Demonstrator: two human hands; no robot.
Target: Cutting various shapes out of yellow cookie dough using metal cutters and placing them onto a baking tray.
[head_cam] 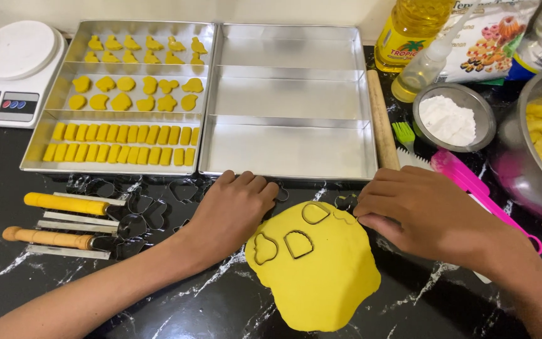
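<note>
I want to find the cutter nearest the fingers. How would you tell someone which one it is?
Start at the flat yellow dough sheet on the black marble counter. Near its top edge, beside the right hand, sits a metal cutter. The other two cutters lie lower, side by side, nearer the left hand.

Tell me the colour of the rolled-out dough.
Yellow dough, seen best in the head view.

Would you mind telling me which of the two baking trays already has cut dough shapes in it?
The left tray, beside the scale: its three sections hold yellow cut-outs. The right tray shows only bare metal.
</note>
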